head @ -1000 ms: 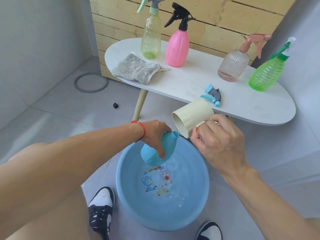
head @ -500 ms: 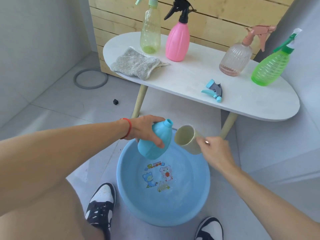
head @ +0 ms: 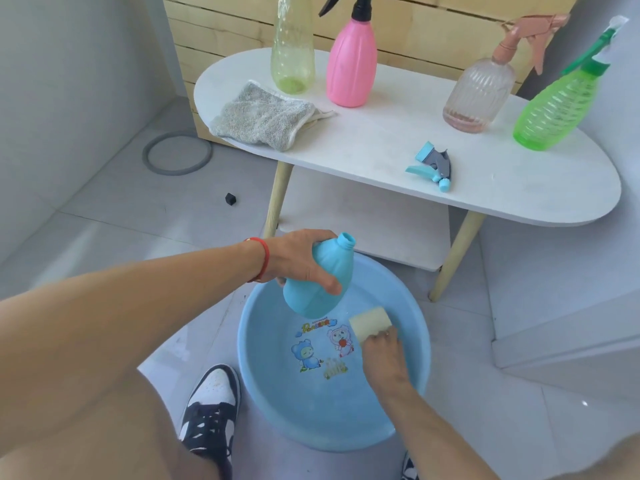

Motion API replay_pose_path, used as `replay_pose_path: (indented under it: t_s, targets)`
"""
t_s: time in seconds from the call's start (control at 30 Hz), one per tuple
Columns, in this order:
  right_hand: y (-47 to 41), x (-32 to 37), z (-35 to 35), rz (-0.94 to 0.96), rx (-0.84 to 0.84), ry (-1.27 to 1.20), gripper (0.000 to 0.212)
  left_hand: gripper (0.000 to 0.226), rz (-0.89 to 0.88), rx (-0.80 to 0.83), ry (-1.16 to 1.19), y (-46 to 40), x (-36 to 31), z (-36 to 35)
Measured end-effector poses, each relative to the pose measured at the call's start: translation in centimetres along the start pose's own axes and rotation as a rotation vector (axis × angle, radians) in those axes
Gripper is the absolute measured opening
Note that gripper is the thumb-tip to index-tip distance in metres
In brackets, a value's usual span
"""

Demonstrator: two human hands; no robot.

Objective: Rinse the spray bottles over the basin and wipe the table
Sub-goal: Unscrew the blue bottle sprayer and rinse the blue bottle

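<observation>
My left hand [head: 300, 258] grips a capless blue spray bottle [head: 320, 282], tilted with its open neck up, above the blue basin [head: 420, 327] on the floor. Down inside the basin, my right hand [head: 382, 355] holds a cream cup [head: 369, 322] at the water. The blue spray head [head: 433, 166] lies on the white oval table [head: 381, 147]. Standing on the table are a yellow-green bottle [head: 292, 53], a pink bottle [head: 351, 60], a clear ribbed bottle [head: 479, 93] and a green bottle [head: 557, 109]. A grey cloth [head: 263, 117] rests at the table's left end.
A wooden slat wall stands behind the table, and a lower shelf [head: 367, 220] sits between its legs. A grey ring [head: 176, 154] and a small black cube [head: 230, 199] lie on the tiled floor. My shoes [head: 211, 414] are beside the basin.
My right hand has lowered the cup from the bottle's neck down into the basin. The blue bottle has turned more upright in my left hand.
</observation>
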State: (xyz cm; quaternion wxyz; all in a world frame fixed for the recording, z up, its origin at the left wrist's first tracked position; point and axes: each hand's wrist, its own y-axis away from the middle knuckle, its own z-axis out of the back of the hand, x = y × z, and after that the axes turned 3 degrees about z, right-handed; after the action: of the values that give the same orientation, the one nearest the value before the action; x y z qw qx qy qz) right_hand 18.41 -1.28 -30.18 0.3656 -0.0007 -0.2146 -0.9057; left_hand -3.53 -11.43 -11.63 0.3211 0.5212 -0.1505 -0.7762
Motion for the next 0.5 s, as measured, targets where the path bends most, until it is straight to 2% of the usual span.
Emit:
replay_pose_path:
  t_s: [0.17, 0.2, 0.3, 0.4, 0.5]
  targets:
    - [0.3, 0.9, -1.4, -0.083, 0.039, -0.359, 0.033, 0.058, 0.057, 0.002, -0.073, 0.3, 0.3, 0.0]
    - [0.4, 1.2, -1.1, -0.041, 0.027, -0.391, 0.031, 0.059, 0.068, 0.009, -0.069, 0.3, 0.4, 0.2]
    - [0.2, 1.3, 1.2, -0.114, 0.008, -0.477, 0.031, 0.061, 0.094, 0.033, -0.044, 0.3, 0.6, 0.5]
    - [-0.4, -0.3, 3.0, -0.229, 0.044, -0.698, 0.036, 0.067, 0.112, 0.027, -0.068, 0.3, 0.7, 0.6]
    - [0.2, -1.1, 5.6, -0.219, 0.093, -0.891, 0.029, 0.074, 0.122, 0.012, -0.105, 0.4, 0.6, 0.9]
